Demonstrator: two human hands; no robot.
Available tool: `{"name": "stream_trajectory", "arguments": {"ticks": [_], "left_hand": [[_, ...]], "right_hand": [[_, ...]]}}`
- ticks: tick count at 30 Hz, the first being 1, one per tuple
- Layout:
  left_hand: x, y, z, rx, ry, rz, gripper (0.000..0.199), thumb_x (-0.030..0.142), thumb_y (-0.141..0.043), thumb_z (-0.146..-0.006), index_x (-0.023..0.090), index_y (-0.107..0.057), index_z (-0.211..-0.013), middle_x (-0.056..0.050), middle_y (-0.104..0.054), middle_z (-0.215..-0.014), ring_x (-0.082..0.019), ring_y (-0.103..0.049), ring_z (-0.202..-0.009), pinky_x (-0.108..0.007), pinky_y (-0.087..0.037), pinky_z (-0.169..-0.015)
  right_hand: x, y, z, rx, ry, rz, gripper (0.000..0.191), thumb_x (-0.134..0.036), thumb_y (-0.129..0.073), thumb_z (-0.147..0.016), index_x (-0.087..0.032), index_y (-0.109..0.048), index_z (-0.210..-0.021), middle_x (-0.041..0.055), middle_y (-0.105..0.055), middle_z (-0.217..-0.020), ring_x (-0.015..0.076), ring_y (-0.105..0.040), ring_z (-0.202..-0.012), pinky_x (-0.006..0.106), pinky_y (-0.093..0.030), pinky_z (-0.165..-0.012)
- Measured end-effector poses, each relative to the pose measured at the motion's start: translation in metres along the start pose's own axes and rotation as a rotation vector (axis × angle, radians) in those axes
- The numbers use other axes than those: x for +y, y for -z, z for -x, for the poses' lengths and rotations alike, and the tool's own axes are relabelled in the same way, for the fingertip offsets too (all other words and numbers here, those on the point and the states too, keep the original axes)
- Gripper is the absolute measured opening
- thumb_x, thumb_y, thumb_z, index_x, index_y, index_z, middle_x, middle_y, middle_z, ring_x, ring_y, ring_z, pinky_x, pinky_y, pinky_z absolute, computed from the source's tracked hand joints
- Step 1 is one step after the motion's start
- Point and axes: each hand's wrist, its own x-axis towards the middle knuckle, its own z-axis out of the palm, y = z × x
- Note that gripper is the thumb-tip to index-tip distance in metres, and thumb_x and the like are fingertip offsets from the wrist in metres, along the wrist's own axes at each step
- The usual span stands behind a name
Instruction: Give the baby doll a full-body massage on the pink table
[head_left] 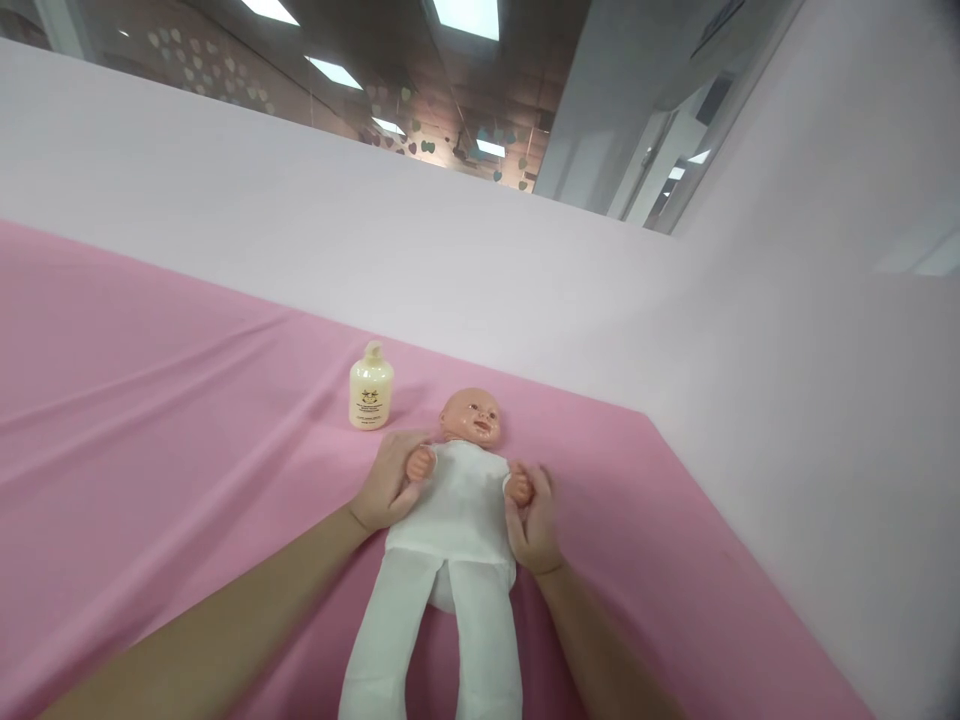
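A baby doll (466, 510) with a white cloth body lies on its back on a pink sheet (225, 440), its head toward the wall. My left hand (391, 482) curls round the doll's arm on the left, close to its small fist. On the other side, my right hand (537, 522) grips the doll's other arm, thumb on the near side and fingers behind. Both doll fists show between my fingers and thumbs. The doll's feet run out of the bottom of the view.
A cream pump bottle (370, 390) with dark print stands upright left of the doll's head. Behind the sheet rises a white wall (450, 260) with a window (420, 90) above it. Another white wall (810, 380) borders the right side. Folds crease the sheet at left.
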Motion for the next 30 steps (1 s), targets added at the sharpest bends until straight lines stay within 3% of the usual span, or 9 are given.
{"name": "stream_trajectory", "arguments": {"ticks": [3,5,9,11,14,17,24,27,30], "left_hand": [[0.009,0.001,-0.002,-0.151,-0.109,-0.030,0.047,0.034,-0.045,-0.093,0.020,-0.047,-0.138,-0.013,-0.061,-0.124,-0.030,-0.056,-0.113,-0.051,-0.042,-0.102],[0.009,0.000,-0.001,-0.176,-0.097,-0.072,0.048,0.031,-0.041,-0.097,0.020,-0.043,-0.144,-0.014,-0.059,-0.129,-0.030,-0.055,-0.117,-0.050,-0.042,-0.103],[-0.002,-0.006,0.001,-0.111,0.067,-0.212,0.056,0.026,-0.035,-0.103,0.021,-0.023,-0.158,-0.017,-0.051,-0.142,-0.030,-0.049,-0.128,-0.051,-0.041,-0.108],[-0.009,-0.009,0.000,-0.068,0.134,-0.235,0.059,0.027,-0.036,-0.104,0.023,-0.018,-0.160,-0.017,-0.047,-0.146,-0.030,-0.046,-0.133,-0.051,-0.041,-0.110],[-0.016,-0.011,-0.002,-0.015,0.181,-0.217,0.056,0.029,-0.039,-0.103,0.025,-0.024,-0.157,-0.015,-0.044,-0.149,-0.029,-0.043,-0.139,-0.051,-0.040,-0.114],[-0.019,-0.011,-0.004,-0.020,0.244,-0.186,0.050,0.029,-0.040,-0.102,0.025,-0.035,-0.152,-0.013,-0.043,-0.151,-0.028,-0.040,-0.141,-0.050,-0.038,-0.117],[-0.034,-0.014,-0.002,-0.087,0.521,-0.164,0.059,0.037,-0.040,-0.099,0.021,-0.034,-0.156,-0.013,-0.038,-0.157,-0.030,-0.036,-0.146,-0.051,-0.033,-0.119],[-0.038,-0.014,-0.001,-0.112,0.642,-0.152,0.061,0.044,-0.039,-0.099,0.017,-0.039,-0.154,-0.015,-0.046,-0.152,-0.033,-0.043,-0.141,-0.052,-0.036,-0.116],[-0.038,-0.012,-0.001,-0.148,0.669,-0.121,0.061,0.049,-0.039,-0.098,0.018,-0.044,-0.150,-0.014,-0.059,-0.142,-0.034,-0.054,-0.130,-0.053,-0.042,-0.109]], "right_hand": [[-0.008,0.002,-0.003,-0.126,0.106,0.047,0.054,-0.022,-0.051,-0.090,-0.025,-0.041,-0.142,0.0079,-0.065,-0.117,0.0276,-0.062,-0.110,0.066,-0.028,-0.113],[-0.008,0.000,-0.003,-0.126,0.110,0.057,0.054,-0.023,-0.047,-0.092,-0.024,-0.039,-0.146,0.0099,-0.063,-0.123,0.0289,-0.060,-0.115,0.066,-0.031,-0.112],[0.004,-0.006,-0.001,-0.039,-0.039,0.119,0.062,-0.022,-0.038,-0.101,-0.027,-0.018,-0.159,0.0138,-0.046,-0.151,0.0300,-0.041,-0.141,0.062,-0.037,-0.113],[0.008,-0.008,-0.004,-0.016,-0.135,0.161,0.065,-0.023,-0.033,-0.104,-0.029,-0.005,-0.162,0.0128,-0.030,-0.163,0.0294,-0.026,-0.151,0.064,-0.033,-0.116],[0.008,-0.006,-0.013,-0.026,-0.182,0.170,0.063,-0.023,-0.025,-0.105,-0.031,0.003,-0.162,0.0075,-0.016,-0.169,0.0270,-0.008,-0.157,0.065,-0.023,-0.121],[0.005,-0.003,-0.021,-0.077,-0.187,0.137,0.061,-0.023,-0.021,-0.105,-0.034,0.000,-0.162,0.0011,-0.011,-0.171,0.0231,-0.003,-0.158,0.060,-0.019,-0.125],[0.024,-0.006,-0.015,-0.146,-0.390,0.027,0.063,-0.030,-0.031,-0.102,-0.027,-0.015,-0.162,0.0022,-0.012,-0.170,0.0226,-0.012,-0.157,0.053,-0.019,-0.127],[0.036,-0.008,-0.010,-0.133,-0.489,0.001,0.062,-0.033,-0.037,-0.099,-0.023,-0.025,-0.159,0.0071,-0.027,-0.166,0.0248,-0.022,-0.155,0.054,-0.021,-0.126],[0.040,-0.009,-0.009,-0.128,-0.522,-0.039,0.057,-0.034,-0.041,-0.097,-0.024,-0.039,-0.153,0.0086,-0.045,-0.155,0.0258,-0.037,-0.147,0.053,-0.028,-0.124]]}}
